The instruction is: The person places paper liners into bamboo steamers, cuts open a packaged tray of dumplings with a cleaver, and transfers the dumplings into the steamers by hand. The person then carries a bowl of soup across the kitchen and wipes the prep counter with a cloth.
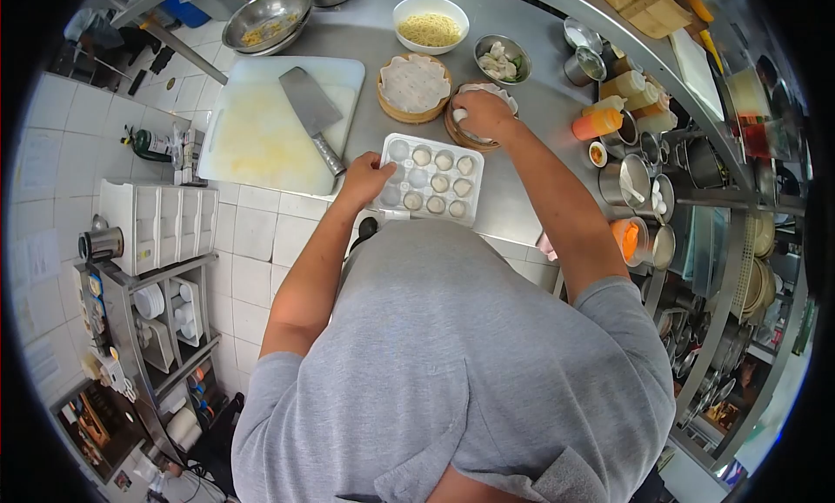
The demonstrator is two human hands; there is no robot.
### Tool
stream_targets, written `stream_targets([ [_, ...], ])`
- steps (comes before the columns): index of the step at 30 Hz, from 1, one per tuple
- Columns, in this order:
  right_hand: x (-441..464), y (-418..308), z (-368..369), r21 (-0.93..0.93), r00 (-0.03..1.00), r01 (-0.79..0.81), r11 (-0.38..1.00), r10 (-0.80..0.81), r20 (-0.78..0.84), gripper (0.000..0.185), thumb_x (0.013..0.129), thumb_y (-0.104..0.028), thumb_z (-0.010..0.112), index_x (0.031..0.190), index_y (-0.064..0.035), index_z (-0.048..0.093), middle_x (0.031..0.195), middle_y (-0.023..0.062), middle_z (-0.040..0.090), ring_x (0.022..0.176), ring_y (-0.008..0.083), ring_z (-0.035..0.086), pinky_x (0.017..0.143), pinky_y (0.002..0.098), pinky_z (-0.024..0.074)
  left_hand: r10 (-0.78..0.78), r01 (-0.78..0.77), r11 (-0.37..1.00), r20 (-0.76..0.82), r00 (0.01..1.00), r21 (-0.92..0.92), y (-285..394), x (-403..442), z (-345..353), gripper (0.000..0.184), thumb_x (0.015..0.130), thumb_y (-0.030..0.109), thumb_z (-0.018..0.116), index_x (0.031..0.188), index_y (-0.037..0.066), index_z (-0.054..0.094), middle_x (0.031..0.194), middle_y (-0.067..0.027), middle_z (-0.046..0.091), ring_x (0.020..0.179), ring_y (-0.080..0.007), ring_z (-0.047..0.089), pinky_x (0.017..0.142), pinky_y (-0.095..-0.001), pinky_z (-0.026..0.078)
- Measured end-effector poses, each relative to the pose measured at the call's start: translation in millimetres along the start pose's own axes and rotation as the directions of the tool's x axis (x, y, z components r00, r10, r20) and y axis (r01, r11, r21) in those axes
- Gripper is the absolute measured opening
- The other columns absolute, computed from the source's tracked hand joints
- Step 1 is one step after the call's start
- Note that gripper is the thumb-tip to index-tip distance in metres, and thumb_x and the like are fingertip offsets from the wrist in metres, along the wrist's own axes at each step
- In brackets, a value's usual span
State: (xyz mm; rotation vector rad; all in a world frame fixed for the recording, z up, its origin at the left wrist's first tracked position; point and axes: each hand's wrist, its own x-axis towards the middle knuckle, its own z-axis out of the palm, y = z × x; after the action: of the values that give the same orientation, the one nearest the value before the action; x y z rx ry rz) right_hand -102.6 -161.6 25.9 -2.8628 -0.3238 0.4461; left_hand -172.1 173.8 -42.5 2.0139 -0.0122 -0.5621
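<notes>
Left hand [365, 179], half-curled, grips the tray [417, 179] by its left edge; steadiness helps there. Beyond the tray, the right hand [487, 116] seems to hold a white dough ball [459, 114] in bunched fingers over the basket [470, 140]; pinch lightly. Bare counter [509, 190] right of the tray gives room; past the basket, a metal bowl [480, 53] crowds.

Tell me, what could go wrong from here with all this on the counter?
The cleaver lies with its handle end close to the left hand; a careless move might knock it. The tray sits near the counter's edge, so a bump could tip it. The round white piece at the right hand's fingertips might slip.
</notes>
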Motion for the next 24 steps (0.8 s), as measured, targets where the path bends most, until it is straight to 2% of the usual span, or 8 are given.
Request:
stream_targets([
  [5, -16, 0, -5, 0.071, 0.998, 0.054, 0.996, -0.052, -0.023, 0.043, 0.088, -0.015, 0.078, 0.130, -0.0118, 0.078, 0.128, 0.0158, 0.075, 0.121, 0.0390, 0.072, 0.107, 0.0502, 0.0579, 0.027, -0.027, 0.998, 0.006, 1.000, 0.060, 1, 7, 3, 0.040, 0.096, 0.032, 0.083, 0.094, -0.005, 0.069, 0.084, -0.0090, 0.066, 0.078, -0.0191, 0.058, 0.071, -0.0401, 0.050],
  [7, -23, 0, -1, 0.108, 0.977, 0.075, 0.991, -0.051, -0.207, 0.038, 0.089, -0.013, 0.078, 0.126, -0.0101, 0.078, 0.127, 0.0159, 0.074, 0.118, 0.0397, 0.073, 0.105, 0.0500, 0.0576, 0.046, -0.051, 0.984, 0.034, 0.998, 0.171, 5, 8, 0, 0.041, 0.097, 0.034, 0.081, 0.109, -0.005, 0.074, 0.097, -0.0219, 0.078, 0.090, -0.0360, 0.074, 0.084, -0.0467, 0.057],
  [10, -49, -37, -10, 0.302, 0.964, -0.014, 0.953, 0.093, -0.249, 0.033, 0.090, -0.011, 0.076, 0.123, -0.0086, 0.077, 0.123, 0.0158, 0.074, 0.115, 0.0391, 0.073, 0.103, 0.0490, 0.0577, 0.033, -0.035, 0.990, 0.016, 0.999, 0.134, -16, 23, 8, 0.043, 0.101, 0.032, 0.076, 0.125, -0.003, 0.071, 0.103, -0.0229, 0.079, 0.095, -0.0372, 0.075, 0.088, -0.0463, 0.057],
  [14, -90, -76, 28, 0.504, 0.993, 0.098, 0.858, -0.116, 0.005, 0.027, 0.093, -0.011, 0.073, 0.120, -0.0080, 0.077, 0.119, 0.0155, 0.074, 0.113, 0.0377, 0.073, 0.100, 0.0480, 0.0579, -0.006, 0.006, 0.996, -0.005, 1.000, -0.091, 1, 16, 5, 0.045, 0.104, 0.031, 0.074, 0.137, 0.001, 0.066, 0.110, -0.0244, 0.078, 0.098, -0.0416, 0.074, 0.090, -0.0467, 0.057],
  [16, -102, -93, 46, 0.470, 0.951, 0.235, 0.851, -0.301, 0.071, 0.027, 0.094, -0.011, 0.071, 0.121, -0.0081, 0.077, 0.118, 0.0136, 0.072, 0.111, 0.0365, 0.073, 0.098, 0.0479, 0.0585, 0.046, -0.049, 0.999, -0.112, 0.993, -0.020, 30, -11, -10, 0.053, 0.103, 0.035, 0.075, 0.137, -0.004, 0.063, 0.121, -0.0301, 0.076, 0.108, -0.0478, 0.075, 0.096, -0.0499, 0.057],
  [21, -98, -108, 60, 0.325, 0.963, 0.265, 0.908, -0.264, -0.049, 0.031, 0.093, -0.008, 0.071, 0.123, -0.0100, 0.076, 0.117, 0.0093, 0.068, 0.113, 0.0334, 0.070, 0.096, 0.0488, 0.0578, 0.051, 0.017, 0.932, -0.176, 0.983, 0.363, 14, -63, -12, 0.067, 0.099, 0.042, 0.080, 0.131, -0.013, 0.062, 0.115, -0.0363, 0.077, 0.111, -0.0526, 0.076, 0.100, -0.0572, 0.058],
  [23, -88, -108, 60, 0.227, 0.926, 0.377, 0.898, -0.364, -0.098, 0.031, 0.093, -0.006, 0.071, 0.122, -0.0123, 0.077, 0.117, 0.0087, 0.068, 0.117, 0.0315, 0.069, 0.099, 0.0471, 0.0571, -0.085, 0.105, 0.906, -0.066, 0.994, 0.411, 26, -82, -16, 0.062, 0.099, 0.044, 0.080, 0.122, -0.012, 0.066, 0.106, -0.0367, 0.077, 0.106, -0.0541, 0.076, 0.096, -0.0559, 0.060],
  [24, -81, -107, 60, 0.226, 0.927, 0.376, 0.898, -0.364, -0.096, 0.031, 0.093, -0.006, 0.071, 0.122, -0.0123, 0.077, 0.117, 0.0087, 0.068, 0.117, 0.0315, 0.069, 0.099, 0.0471, 0.0571, -0.211, 0.186, 0.925, 0.041, 0.977, 0.332, 1, -73, -13, 0.066, 0.099, 0.054, 0.081, 0.107, -0.010, 0.070, 0.088, -0.0219, 0.076, 0.071, -0.0304, 0.077, 0.062, -0.0436, 0.061],
])
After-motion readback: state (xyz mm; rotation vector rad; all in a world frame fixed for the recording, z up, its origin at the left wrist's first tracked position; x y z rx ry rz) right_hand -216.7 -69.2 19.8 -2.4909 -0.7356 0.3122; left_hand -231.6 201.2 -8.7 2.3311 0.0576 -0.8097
